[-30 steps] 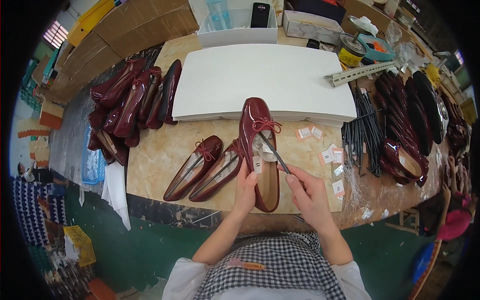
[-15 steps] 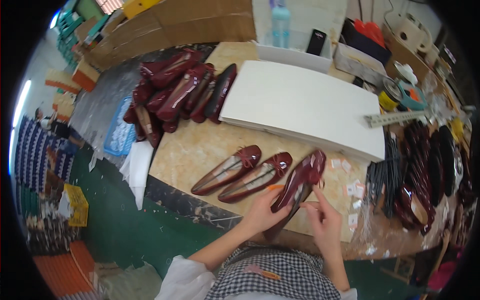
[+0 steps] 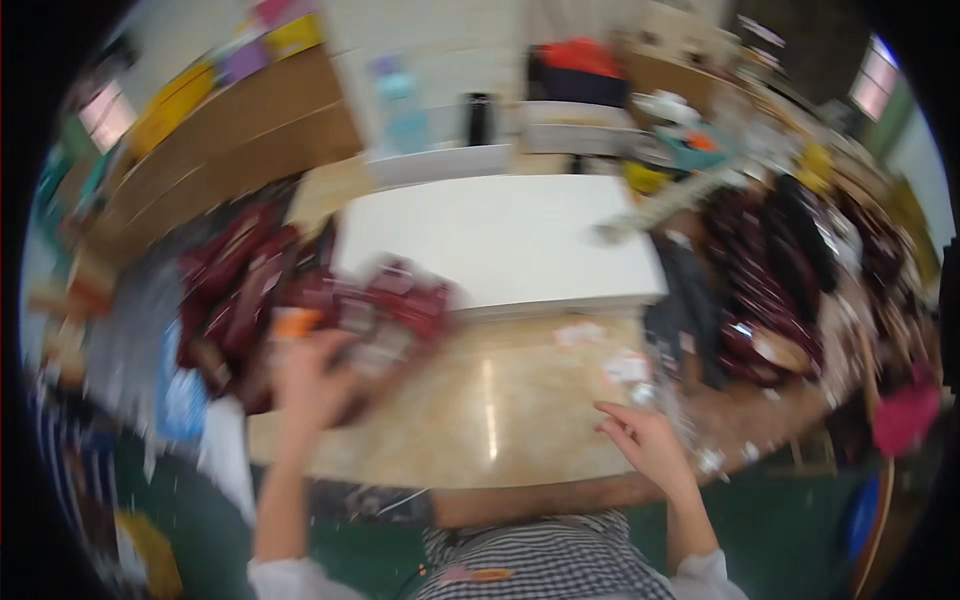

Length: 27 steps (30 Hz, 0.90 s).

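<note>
Blurring beside left fingers [image 3: 305, 350], burgundy shoes [image 3: 412, 300]

A pale wall [image 3: 460, 50] with faint brick-like courses rises on the far side. Small bright windows glow at far left [image 3: 107, 117] and far right [image 3: 875, 78], the right one beside a green strip [image 3: 885, 130]. The worktop [image 3: 550, 390] has a beige, marbled surface with one bright streak of reflected light [image 3: 490, 410] and a brown near edge. Below lies a green floor [image 3: 205, 505]; at right, low down, stands a blurred wooden frame [image 3: 812, 455].
</note>
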Each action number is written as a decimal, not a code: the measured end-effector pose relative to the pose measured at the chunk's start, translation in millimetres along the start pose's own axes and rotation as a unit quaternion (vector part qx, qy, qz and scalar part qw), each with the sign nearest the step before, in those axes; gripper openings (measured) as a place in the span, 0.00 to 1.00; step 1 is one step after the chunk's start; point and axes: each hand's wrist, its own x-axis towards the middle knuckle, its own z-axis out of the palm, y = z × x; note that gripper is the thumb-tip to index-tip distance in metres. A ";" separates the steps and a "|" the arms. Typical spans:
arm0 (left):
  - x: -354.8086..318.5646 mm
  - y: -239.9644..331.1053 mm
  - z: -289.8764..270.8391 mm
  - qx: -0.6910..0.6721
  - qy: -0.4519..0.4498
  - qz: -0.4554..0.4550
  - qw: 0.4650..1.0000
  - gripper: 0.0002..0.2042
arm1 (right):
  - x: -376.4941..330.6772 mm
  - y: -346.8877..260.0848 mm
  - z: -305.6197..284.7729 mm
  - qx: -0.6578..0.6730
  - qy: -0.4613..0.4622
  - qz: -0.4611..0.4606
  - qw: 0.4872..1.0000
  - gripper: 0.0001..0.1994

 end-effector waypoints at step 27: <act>12.1 81.4 76.9 -0.039 -0.042 0.176 0.983 0.23 | 50.7 138.5 -272.6 -0.439 0.509 0.078 0.736 0.36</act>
